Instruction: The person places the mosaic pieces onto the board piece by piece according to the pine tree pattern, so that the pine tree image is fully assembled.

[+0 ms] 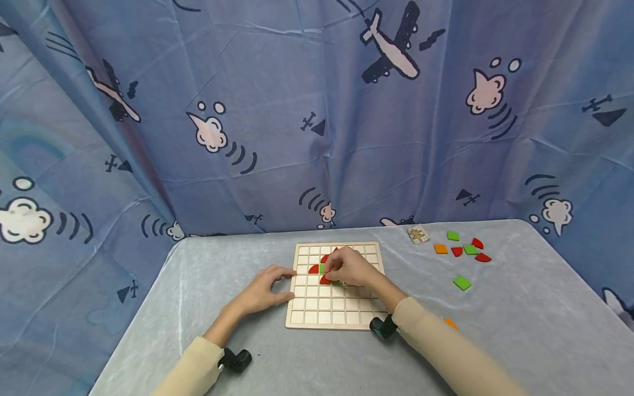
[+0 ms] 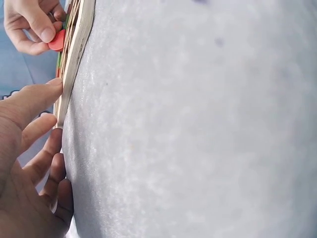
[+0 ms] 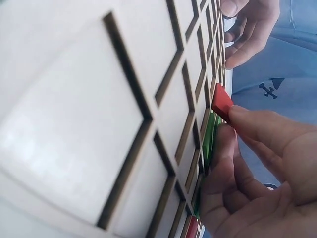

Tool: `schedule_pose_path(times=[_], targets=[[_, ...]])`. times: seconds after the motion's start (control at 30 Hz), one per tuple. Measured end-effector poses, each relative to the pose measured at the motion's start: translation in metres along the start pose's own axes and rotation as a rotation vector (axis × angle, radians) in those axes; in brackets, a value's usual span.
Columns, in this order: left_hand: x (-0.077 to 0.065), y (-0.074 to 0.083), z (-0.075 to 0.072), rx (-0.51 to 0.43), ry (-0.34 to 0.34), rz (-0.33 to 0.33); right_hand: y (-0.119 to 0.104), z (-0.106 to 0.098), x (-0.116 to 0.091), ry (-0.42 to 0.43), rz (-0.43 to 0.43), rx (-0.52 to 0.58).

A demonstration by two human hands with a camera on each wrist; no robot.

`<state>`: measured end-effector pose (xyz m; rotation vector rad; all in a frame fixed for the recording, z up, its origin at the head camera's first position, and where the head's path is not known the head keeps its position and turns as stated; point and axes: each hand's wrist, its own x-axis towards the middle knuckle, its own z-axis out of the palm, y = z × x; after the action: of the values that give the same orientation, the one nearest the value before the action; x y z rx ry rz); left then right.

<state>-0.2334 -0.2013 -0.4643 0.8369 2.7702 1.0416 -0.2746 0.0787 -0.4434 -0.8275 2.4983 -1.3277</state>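
A wooden grid board [image 1: 317, 318] lies on the table, with red quarter-round tiles [image 1: 313, 269] and green square tiles [image 1: 322, 268] in some of its cells. My right hand [image 1: 350, 266] is over the middle of the board and partly covers these tiles. Between its thumb and fingers it pinches a red tile [image 3: 222, 101], seen tilted at the grid in the right wrist view. My left hand [image 1: 263, 290] touches the board's left edge, thumb and fingers spread apart. In the left wrist view, the fingertips [image 2: 53, 82] meet the board's side [image 2: 79, 44].
Loose green tiles [image 1: 462, 283], red tiles [image 1: 482, 257] and an orange tile [image 1: 441, 249] lie right of the board. Another orange tile [image 1: 451, 323] shows beside the right sleeve. A small patterned square [image 1: 418, 234] lies near the back edge, before a blue curtain [image 1: 277, 110].
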Motion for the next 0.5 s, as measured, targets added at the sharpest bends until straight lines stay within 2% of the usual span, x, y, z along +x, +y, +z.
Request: schedule_pose_path(times=[0.5], targets=[[-0.0013, 0.0034, -0.0014, -0.004, 0.005, 0.002, -0.0037, 0.0009, -0.0009, -0.002, 0.006, -0.045]])
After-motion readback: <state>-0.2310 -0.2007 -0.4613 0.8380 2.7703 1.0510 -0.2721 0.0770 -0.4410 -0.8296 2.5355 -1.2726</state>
